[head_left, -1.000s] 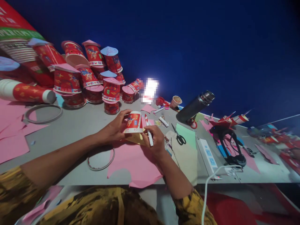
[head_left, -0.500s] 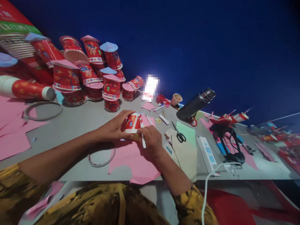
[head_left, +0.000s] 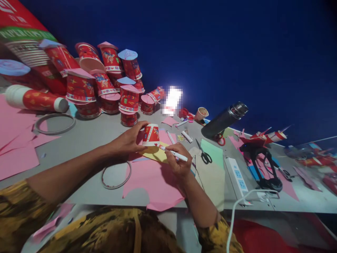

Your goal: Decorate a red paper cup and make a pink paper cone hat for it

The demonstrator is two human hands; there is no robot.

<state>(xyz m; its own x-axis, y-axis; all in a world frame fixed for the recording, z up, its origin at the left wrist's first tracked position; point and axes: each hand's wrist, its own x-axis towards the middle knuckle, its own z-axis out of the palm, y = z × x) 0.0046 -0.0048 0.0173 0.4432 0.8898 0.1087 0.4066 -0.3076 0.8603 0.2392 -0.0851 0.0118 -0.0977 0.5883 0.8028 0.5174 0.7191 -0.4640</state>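
Cup (head_left: 151,137) and marker (head_left: 179,155) were both in my hands, seen from my head. My left hand (head_left: 130,140) held the cup by its left side, one finger high up and my thumb down low. My right hand (head_left: 179,161) pinched the marker. The marker lay the long way from right to left, leaning a bit away from me, with its tip at the cup's low right corner. I couldn't tell if they touched. The cup was ahead and left of my right hand, over yellow paper (head_left: 154,154) and the grey surface (head_left: 89,191).
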